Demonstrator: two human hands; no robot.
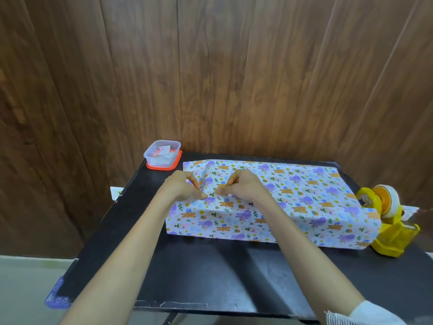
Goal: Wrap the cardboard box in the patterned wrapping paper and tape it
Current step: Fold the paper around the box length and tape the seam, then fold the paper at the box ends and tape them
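On top of the box, both hands are working the wrapping paper (281, 198): the left hand (181, 185) and right hand (241, 184) are each pinching the paper, thumbs nearly meeting, seemingly holding the seam flat for taping. Right of the grip, the yellow tape dispenser (386, 221) is waiting against the package on the black table (210, 277).

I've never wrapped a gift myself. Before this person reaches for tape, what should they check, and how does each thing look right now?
1. Wrapping paper covers the box top: ok.
2. Seam pinned down by left hand and right hand: ok.
3. Tape dispenser close by, at the right: ok.
4. A hand free to fetch tape: not ok, both are pressing.
5. Right end folded shut: not ok, it hangs loose.
6. Tape strip ready: cannot tell.
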